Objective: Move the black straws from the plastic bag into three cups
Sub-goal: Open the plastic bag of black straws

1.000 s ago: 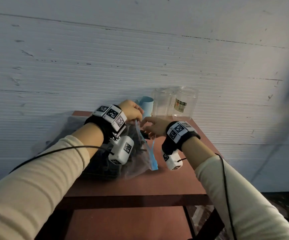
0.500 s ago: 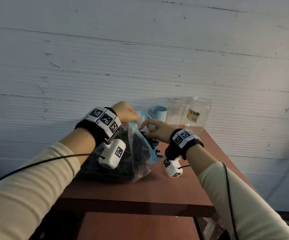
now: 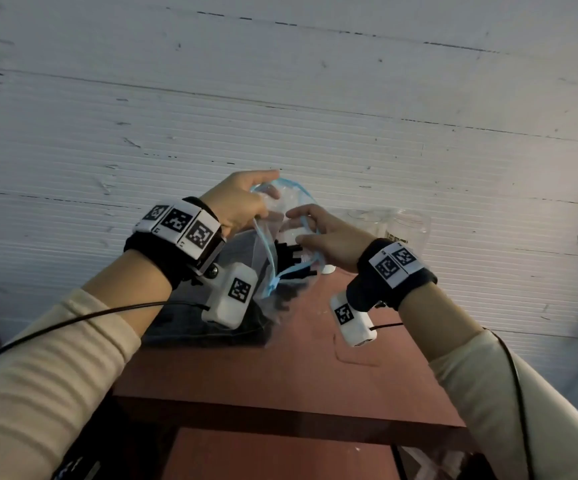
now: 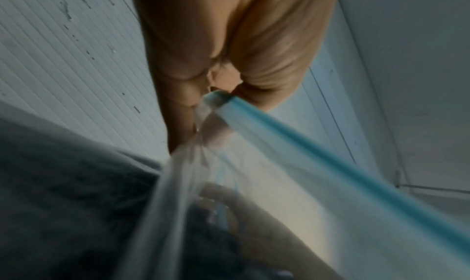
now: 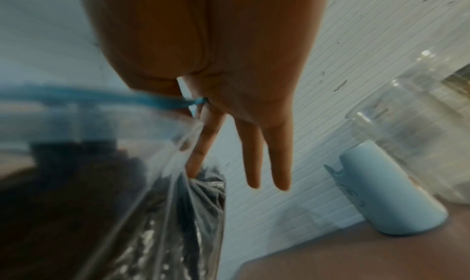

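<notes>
A clear plastic bag point(image 3: 282, 233) with a blue zip rim holds a bundle of black straws point(image 3: 289, 256) and stands lifted over the red table point(image 3: 280, 375). My left hand point(image 3: 242, 202) pinches the rim's left side point(image 4: 221, 101). My right hand point(image 3: 318, 230) pinches the rim's right side point(image 5: 193, 101), with two fingers point(image 5: 267, 163) hanging straight. The mouth is pulled apart between the hands. A light blue cup point(image 5: 391, 188) and two clear cups point(image 3: 408, 226) stand at the table's back right, by the wall.
A white ribbed wall point(image 3: 280, 116) rises right behind the table. The bag's lower part lies on the table's back left point(image 3: 194, 327). Bare red tabletop stretches toward the front edge point(image 3: 280, 414). Cables run along both sleeves.
Both hands have risen with the bag's rim and pulled it apart, so the mouth now gapes wider. The view has tilted upward.
</notes>
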The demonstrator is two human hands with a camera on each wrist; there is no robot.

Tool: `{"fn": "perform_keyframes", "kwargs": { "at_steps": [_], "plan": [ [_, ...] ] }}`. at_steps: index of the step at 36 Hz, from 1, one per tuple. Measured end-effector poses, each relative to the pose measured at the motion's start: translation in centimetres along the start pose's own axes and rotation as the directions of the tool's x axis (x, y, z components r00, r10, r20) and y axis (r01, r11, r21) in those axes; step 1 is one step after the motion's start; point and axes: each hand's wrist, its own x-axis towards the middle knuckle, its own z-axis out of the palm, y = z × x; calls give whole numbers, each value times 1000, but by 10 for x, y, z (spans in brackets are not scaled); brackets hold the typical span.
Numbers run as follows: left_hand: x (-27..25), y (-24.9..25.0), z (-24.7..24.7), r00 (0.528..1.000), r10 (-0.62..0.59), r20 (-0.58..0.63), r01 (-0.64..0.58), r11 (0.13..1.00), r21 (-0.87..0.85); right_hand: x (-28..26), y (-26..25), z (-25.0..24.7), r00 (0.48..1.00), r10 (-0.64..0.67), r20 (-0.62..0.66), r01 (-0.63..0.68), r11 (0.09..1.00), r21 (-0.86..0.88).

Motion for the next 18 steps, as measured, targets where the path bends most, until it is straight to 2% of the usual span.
{"fn": "perform_keyframes", "kwargs": {
  "at_steps": [3,6,9,11,12,14,16,18],
  "plan": [
    [1,15,-5,996,85,-8,-85,996,-7,-3,-20,-2,997,-47,-61,52,996,74],
    [2,32,-11,980,199,-21,-200,978,-62,-5,-40,-11,981,-122,-151,125,992,12],
    [0,48,-13,954,296,-45,-299,934,-196,-5,-54,-22,926,-280,-253,272,960,-66],
    [-7,54,-12,941,334,-56,-335,892,-304,-6,-59,-25,885,-360,-295,365,930,-40],
    [-10,52,-11,939,340,-56,-339,880,-333,-7,-59,-25,885,-360,-295,380,925,10],
    [-15,43,-10,944,328,-31,-318,882,-347,-13,-55,-22,917,-314,-244,345,934,96],
    [-18,26,-10,960,281,-2,-263,898,-352,-18,-43,-18,950,-252,-184,275,955,114],
    [-22,10,-11,972,236,14,-215,907,-362,-23,-30,-14,956,-228,-183,246,966,81]
  ]
}}
